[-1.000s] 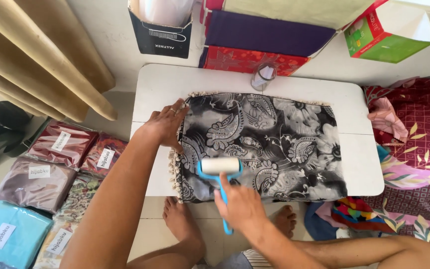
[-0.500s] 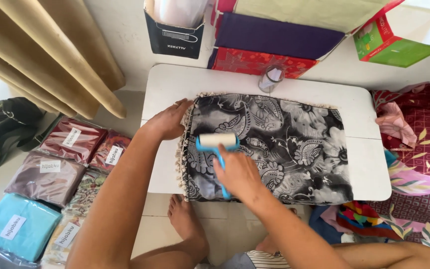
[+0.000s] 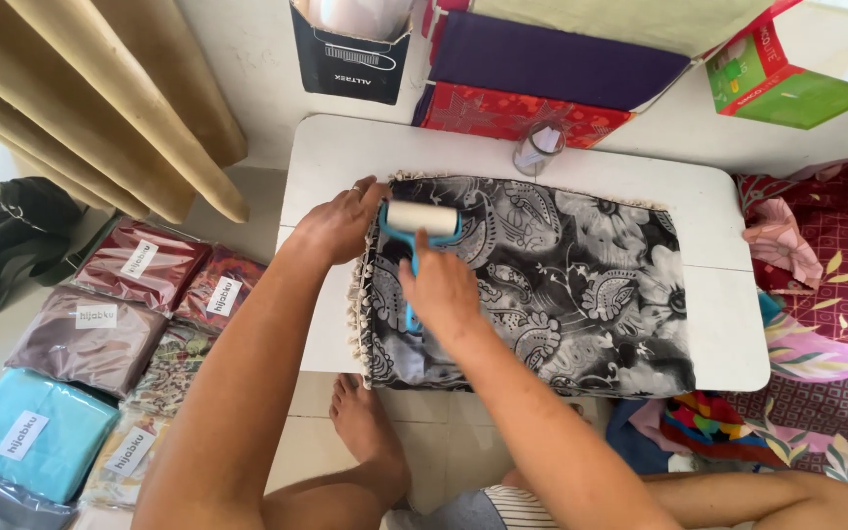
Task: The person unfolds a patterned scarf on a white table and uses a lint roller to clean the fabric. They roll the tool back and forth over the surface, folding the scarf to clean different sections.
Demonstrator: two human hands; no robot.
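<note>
Fabric with a black, grey and white floral print (image 3: 561,285) lies folded flat on the white counter (image 3: 345,157), filling the middle of the frame, its fringed edge along the left side. The right hand (image 3: 439,290) sits on the cloth left of centre, fingers wrapped tight around the blue handle of a lint roller (image 3: 422,224); the roller's white drum lies across the cloth near its upper left corner. Just to the left, the left hand (image 3: 338,224) presses on that same corner, fingers spread flat and holding nothing, touching the cloth's edge and the counter.

At the upper middle of the frame a small clear jar (image 3: 538,149) stands on the counter just beyond the cloth. On the floor at the lower left, bagged folded fabrics (image 3: 90,334) in maroon, brown and turquoise lie in rows. A bare foot (image 3: 360,417) rests on the tiles under the counter's near edge.
</note>
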